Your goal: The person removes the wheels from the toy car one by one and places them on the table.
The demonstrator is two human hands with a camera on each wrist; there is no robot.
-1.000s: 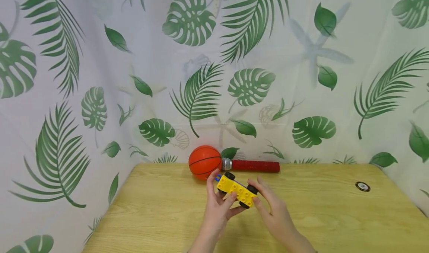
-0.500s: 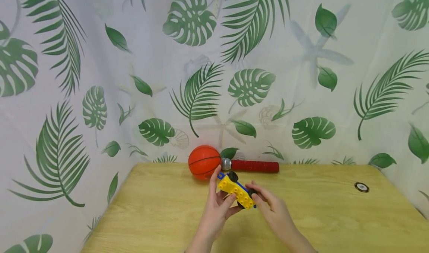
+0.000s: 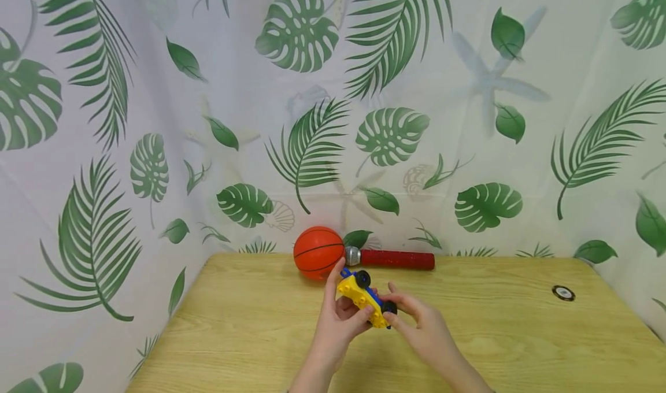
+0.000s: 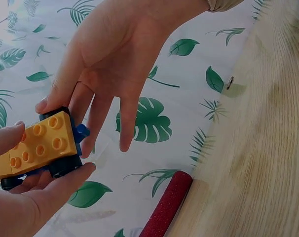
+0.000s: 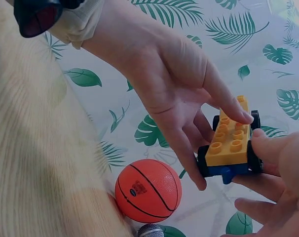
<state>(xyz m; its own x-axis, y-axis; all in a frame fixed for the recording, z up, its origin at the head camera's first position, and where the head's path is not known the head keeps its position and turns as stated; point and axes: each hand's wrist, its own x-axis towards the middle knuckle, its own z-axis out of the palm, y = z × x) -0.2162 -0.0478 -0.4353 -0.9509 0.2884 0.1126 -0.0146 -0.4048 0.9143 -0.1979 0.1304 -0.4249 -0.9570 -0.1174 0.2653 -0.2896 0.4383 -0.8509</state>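
Observation:
A toy car [image 3: 360,296] with a yellow studded top, blue underside and black wheels is held up over the table, its studded top tilted toward the head camera. My left hand [image 3: 333,325] grips it from the left, thumb across the studs [image 5: 236,146] and fingers along the far side. My right hand [image 3: 424,323] has its thumb and index finger at the black wheel [image 3: 389,307] on the right end, pinching there. The other right fingers extend past the car in the left wrist view. A blue hitch [image 4: 82,132] sticks out at one end.
Behind the hands, an orange toy basketball [image 3: 317,252] sits at the table's back edge, touching a red-handled microphone [image 3: 398,259] lying on its side. A round black-and-white chip [image 3: 563,292] lies at the right on the wooden table [image 3: 234,323]. A leaf-patterned curtain [image 3: 416,69] stands behind.
The toy car has been turned in the hands, so its studs show less and its blue side and wheels show more. The right hand has shifted slightly left. The ball and microphone stay put.

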